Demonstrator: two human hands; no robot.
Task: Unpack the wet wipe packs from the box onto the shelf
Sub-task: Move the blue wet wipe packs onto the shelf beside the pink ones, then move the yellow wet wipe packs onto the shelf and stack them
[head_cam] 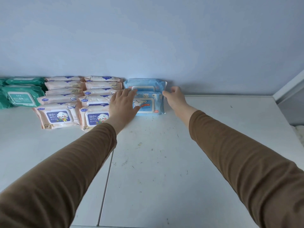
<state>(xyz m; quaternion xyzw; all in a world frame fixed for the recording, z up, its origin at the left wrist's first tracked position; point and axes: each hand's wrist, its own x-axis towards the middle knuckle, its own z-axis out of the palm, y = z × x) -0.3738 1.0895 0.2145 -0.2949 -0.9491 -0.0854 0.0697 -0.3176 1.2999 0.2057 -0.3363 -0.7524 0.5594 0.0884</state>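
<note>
So your left hand (122, 104) lies flat, fingers spread, against the blue wipe packs (148, 102) on the shelf (164, 153), while your right hand (174, 96) has its grip loosely open at their other edge.

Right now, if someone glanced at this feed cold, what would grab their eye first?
Most likely the two brown-sleeved arms reaching across the white shelf top, with the left hand and right hand flanking the blue wipe packs at the wall. Next, the colour-sorted rows to the left: peach baby wipe packs beside the blue ones, then green packs at the far left edge.
</note>
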